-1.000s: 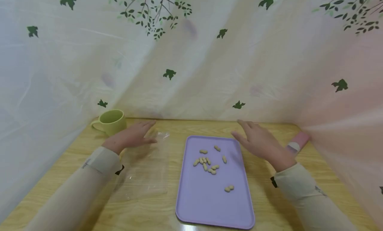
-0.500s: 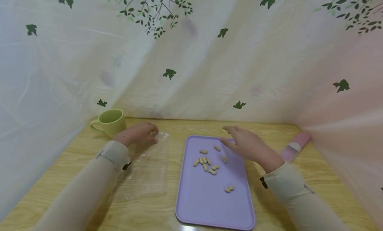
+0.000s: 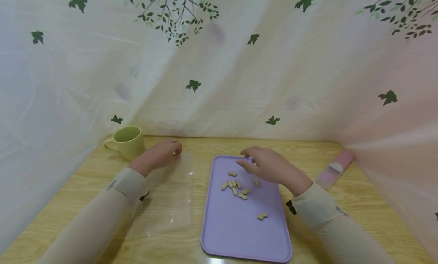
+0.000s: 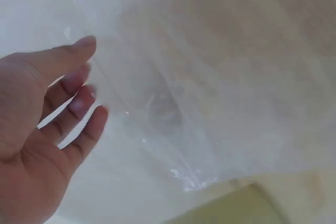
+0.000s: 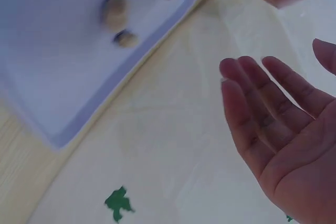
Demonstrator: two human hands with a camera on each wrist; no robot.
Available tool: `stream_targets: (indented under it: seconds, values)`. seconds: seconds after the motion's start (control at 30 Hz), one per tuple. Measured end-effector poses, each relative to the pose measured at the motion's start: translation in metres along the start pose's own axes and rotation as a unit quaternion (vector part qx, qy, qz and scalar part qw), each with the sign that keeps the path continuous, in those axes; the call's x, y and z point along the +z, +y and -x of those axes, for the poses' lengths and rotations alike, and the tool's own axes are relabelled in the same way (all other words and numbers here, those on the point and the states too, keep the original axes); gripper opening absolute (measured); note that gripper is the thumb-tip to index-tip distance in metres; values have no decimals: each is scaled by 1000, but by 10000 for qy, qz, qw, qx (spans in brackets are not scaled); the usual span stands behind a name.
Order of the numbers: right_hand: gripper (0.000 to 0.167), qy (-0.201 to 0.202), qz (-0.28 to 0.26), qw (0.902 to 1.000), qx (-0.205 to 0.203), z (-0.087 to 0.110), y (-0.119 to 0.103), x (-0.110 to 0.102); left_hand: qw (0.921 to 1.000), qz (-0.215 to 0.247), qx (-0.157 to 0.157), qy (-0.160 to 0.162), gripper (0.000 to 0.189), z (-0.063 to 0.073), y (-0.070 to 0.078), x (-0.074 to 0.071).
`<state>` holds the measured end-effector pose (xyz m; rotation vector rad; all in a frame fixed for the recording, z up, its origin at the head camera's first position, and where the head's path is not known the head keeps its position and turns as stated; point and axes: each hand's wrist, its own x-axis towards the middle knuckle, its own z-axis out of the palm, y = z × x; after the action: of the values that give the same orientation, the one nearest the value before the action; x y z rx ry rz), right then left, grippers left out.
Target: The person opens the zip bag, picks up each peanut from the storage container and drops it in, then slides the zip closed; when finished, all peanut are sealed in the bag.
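In the head view, my left hand [image 3: 159,153] is at the far edge of a clear plastic bag [image 3: 171,195], left of the tray. The left wrist view shows the thumb tip on the edge of the plastic bag [image 4: 157,98], pinching it, with fingertips behind the film. My right hand [image 3: 268,165] hovers over the far right part of a lilac tray [image 3: 239,233], fingers relaxed and slightly bent, holding nothing. Several unshelled peanuts [image 3: 234,184] lie on the tray, with a pair [image 3: 262,216] nearer the front.
A green mug [image 3: 128,142] stands at the back left, close to my left wrist. On the right lies a pink and clear packet [image 3: 335,169]. A patterned curtain [image 3: 219,66] hangs behind the wooden table [image 3: 369,218].
My left hand went from spread fingers to pinching the bag's far edge, and the bag has shifted slightly. My right hand moved left from beyond the tray's right edge to above it.
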<state>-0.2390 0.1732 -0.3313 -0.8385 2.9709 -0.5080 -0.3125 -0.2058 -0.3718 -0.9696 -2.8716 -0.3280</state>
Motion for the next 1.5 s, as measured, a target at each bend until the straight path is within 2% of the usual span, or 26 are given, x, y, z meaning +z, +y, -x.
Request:
stream_targets:
  seconds: [0.07, 0.13, 0.23, 0.3, 0.33, 0.4, 0.47, 0.57, 0.83, 0.97, 1.1, 1.2, 1.3, 1.37, 1.5]
  values:
    - [49, 2, -301, 9994, -188, -2, -8, -2, 9969, -293, 551, 489, 6, 5, 11, -6]
    - [44, -66, -667, 9974, -269, -5, -19, -5, 9859, -591, 1152, 1061, 10, 11, 25, -13]
    - [39, -187, -1172, 9920, -429, -12, -36, -7, 9554, -1112, 1975, 1891, 15, 19, 49, -22]
    - [38, -299, -1377, 9887, -510, -18, -47, -8, 9351, -1447, 2327, 2248, 16, 24, 64, -27]
    - [38, -359, -1425, 9876, -551, -20, -53, -8, 9281, -1568, 2436, 2341, 16, 26, 71, -30]
    - [37, -454, -1481, 9858, -642, -26, -63, -8, 9195, -1757, 2549, 2421, 16, 30, 84, -34]
    - [35, -522, -1468, 9850, -738, -30, -71, -8, 9166, -1883, 2582, 2401, 15, 34, 94, -38]
    - [29, -546, -1424, 9841, -910, -34, -78, -8, 9169, -1950, 2567, 2353, 14, 37, 104, -40]
    - [21, -456, -1179, 9863, -1059, -38, -85, -5, 9151, -2046, 2606, 2296, 18, 39, 117, -42]
    - [16, -358, -973, 9887, -1086, -40, -87, -1, 9075, -2116, 2837, 2263, 18, 40, 122, -40]
    - [15, -209, -776, 9923, -946, -41, -84, 2, 8922, -2191, 3162, 2368, 20, 45, 125, -34]
    - [16, -39, -703, 9943, -798, -41, -80, 2, 8860, -2267, 3282, 2365, 22, 51, 127, -30]
    - [17, 76, -705, 9957, -591, -40, -76, 2, 8879, -2450, 3144, 2296, 25, 56, 131, -29]
    - [18, 35, -789, 9961, -400, -38, -74, 1, 8925, -2623, 2880, 2272, 24, 59, 133, -29]
    - [18, 38, -806, 9967, -44, -33, -69, -1, 8957, -2991, 2285, 2366, 24, 66, 132, -32]
